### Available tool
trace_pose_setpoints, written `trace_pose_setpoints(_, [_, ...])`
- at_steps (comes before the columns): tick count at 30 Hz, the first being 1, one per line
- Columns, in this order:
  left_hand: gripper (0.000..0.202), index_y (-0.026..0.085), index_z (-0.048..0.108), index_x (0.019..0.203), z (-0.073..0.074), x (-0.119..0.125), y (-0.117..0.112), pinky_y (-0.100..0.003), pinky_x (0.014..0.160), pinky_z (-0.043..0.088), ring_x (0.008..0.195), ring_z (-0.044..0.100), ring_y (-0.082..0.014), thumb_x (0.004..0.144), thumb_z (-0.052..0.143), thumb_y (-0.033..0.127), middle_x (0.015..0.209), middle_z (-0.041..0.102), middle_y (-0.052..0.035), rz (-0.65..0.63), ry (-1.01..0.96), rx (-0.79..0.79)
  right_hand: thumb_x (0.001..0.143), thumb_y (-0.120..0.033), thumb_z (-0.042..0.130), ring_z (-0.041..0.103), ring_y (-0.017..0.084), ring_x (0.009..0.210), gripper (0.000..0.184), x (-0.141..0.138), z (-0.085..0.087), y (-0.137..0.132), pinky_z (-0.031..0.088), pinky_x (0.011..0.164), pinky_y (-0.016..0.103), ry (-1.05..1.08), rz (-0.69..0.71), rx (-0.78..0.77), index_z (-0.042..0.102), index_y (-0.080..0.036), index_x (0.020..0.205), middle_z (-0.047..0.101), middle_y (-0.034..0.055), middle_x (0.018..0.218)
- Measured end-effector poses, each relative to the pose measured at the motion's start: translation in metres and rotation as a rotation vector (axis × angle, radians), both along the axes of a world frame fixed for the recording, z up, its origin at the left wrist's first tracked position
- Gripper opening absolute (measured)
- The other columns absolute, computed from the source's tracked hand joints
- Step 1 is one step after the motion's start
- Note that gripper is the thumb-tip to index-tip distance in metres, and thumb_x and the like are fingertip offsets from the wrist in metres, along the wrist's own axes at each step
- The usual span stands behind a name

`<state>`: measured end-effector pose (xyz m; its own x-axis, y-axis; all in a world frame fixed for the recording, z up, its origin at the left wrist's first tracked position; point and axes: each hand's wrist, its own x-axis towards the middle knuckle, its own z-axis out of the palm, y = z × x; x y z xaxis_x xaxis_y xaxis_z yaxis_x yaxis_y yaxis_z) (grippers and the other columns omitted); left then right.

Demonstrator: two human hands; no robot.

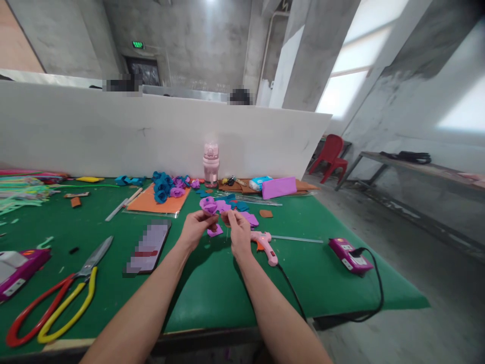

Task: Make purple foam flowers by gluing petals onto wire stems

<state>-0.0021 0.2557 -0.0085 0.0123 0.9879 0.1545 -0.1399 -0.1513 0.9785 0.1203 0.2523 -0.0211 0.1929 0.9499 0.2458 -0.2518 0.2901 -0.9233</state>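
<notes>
Over the middle of the green table, my left hand (196,228) pinches a purple paper flower (208,205) from below, its petals facing up. Close beside it, my right hand (239,231) has its thumb and fingers pressed together; what sits between them is too small to make out. Purple paper pieces (249,219) lie just behind the right fingers, and one purple square (215,231) lies below the flower. A pink hot glue gun (266,246) rests right of my right hand, with a clear glue stick (297,239) in its back end.
Red-and-yellow-handled scissors (81,275) and a phone (148,247) lie on the left. Finished blue flowers (162,186) sit on orange sheets (157,204). A pink bottle (211,164) stands by the white partition (159,134). The glue gun's cord and a purple power strip (349,256) occupy the right.
</notes>
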Motion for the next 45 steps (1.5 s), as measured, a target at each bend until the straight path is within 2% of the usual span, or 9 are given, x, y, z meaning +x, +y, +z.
trace_pose_setpoints(2, [0.027, 0.012, 0.064, 0.066, 0.001, 0.0, 0.0, -0.025, 0.052, 0.046, 0.046, 0.056, -0.0127, 0.059, 0.076, 0.035, 0.05, 0.062, -0.0013, 0.013, 0.025, 0.011, 0.078, -0.042, 0.054, 0.058, 0.015, 0.07, 0.026, 0.001, 0.0, 0.0, 0.048, 0.068, 0.029, -0.028, -0.001, 0.032, 0.061, -0.018, 0.07, 0.063, 0.0012, 0.07])
trace_pose_setpoints(4, [0.026, 0.012, 0.065, 0.066, 0.002, -0.001, -0.001, -0.025, 0.052, 0.046, 0.046, 0.056, -0.0127, 0.06, 0.076, 0.035, 0.05, 0.062, -0.0012, 0.004, 0.046, 0.028, 0.075, -0.039, 0.06, 0.058, 0.015, 0.073, 0.02, 0.002, 0.001, 0.001, 0.048, 0.07, 0.028, -0.048, 0.031, 0.072, 0.06, -0.019, 0.078, 0.063, 0.0013, 0.076])
trace_pose_setpoints(7, [0.026, 0.013, 0.065, 0.066, 0.003, -0.002, -0.001, -0.025, 0.051, 0.045, 0.046, 0.055, -0.0121, 0.061, 0.075, 0.036, 0.049, 0.06, -0.0004, -0.021, 0.067, 0.049, 0.07, -0.036, 0.065, 0.059, 0.015, 0.079, 0.024, 0.003, 0.003, 0.0, 0.048, 0.075, 0.028, -0.091, 0.099, 0.085, 0.06, -0.019, 0.087, 0.064, 0.0024, 0.085])
trace_pose_setpoints(12, [0.026, 0.013, 0.066, 0.066, 0.002, -0.002, -0.001, -0.024, 0.05, 0.043, 0.044, 0.052, -0.0113, 0.06, 0.075, 0.036, 0.049, 0.059, 0.0, -0.074, 0.05, 0.054, 0.071, -0.035, 0.064, 0.059, 0.015, 0.075, 0.02, 0.003, 0.002, -0.001, 0.048, 0.073, 0.028, -0.183, 0.109, 0.093, 0.06, -0.018, 0.081, 0.062, 0.0014, 0.079])
trace_pose_setpoints(23, [0.025, 0.013, 0.064, 0.065, -0.002, 0.0, 0.0, -0.025, 0.048, 0.043, 0.043, 0.051, -0.0107, 0.063, 0.073, 0.036, 0.049, 0.058, 0.0003, -0.096, 0.054, 0.059, 0.073, -0.035, 0.063, 0.059, 0.014, 0.07, 0.018, 0.003, 0.004, -0.003, 0.047, 0.068, 0.027, -0.166, 0.101, 0.096, 0.057, -0.018, 0.077, 0.063, 0.0003, 0.075])
trace_pose_setpoints(33, [0.023, 0.013, 0.064, 0.066, -0.001, 0.002, -0.001, -0.023, 0.047, 0.043, 0.042, 0.051, -0.0101, 0.062, 0.073, 0.033, 0.047, 0.057, 0.0016, -0.096, 0.064, 0.034, 0.073, -0.035, 0.062, 0.06, 0.015, 0.069, 0.019, 0.002, 0.0, -0.001, 0.048, 0.068, 0.028, -0.192, 0.06, 0.086, 0.056, -0.018, 0.078, 0.063, 0.001, 0.076])
trace_pose_setpoints(40, [0.016, 0.013, 0.063, 0.065, -0.003, 0.002, 0.0, -0.021, 0.046, 0.042, 0.041, 0.052, -0.0094, 0.064, 0.068, 0.027, 0.047, 0.058, 0.0023, -0.063, 0.146, 0.063, 0.074, -0.029, 0.06, 0.059, 0.015, 0.067, 0.013, 0.002, 0.004, -0.006, 0.048, 0.066, 0.028, -0.317, -0.062, 0.164, 0.053, -0.019, 0.077, 0.06, -0.0002, 0.071])
trace_pose_setpoints(45, [0.014, 0.013, 0.062, 0.066, -0.007, 0.003, 0.001, -0.022, 0.047, 0.043, 0.042, 0.052, -0.0098, 0.064, 0.067, 0.026, 0.049, 0.059, 0.002, -0.055, 0.145, 0.056, 0.075, -0.029, 0.058, 0.06, 0.016, 0.068, 0.01, 0.003, 0.002, -0.005, 0.049, 0.068, 0.03, -0.363, -0.063, 0.162, 0.056, -0.018, 0.075, 0.063, 0.0015, 0.072])
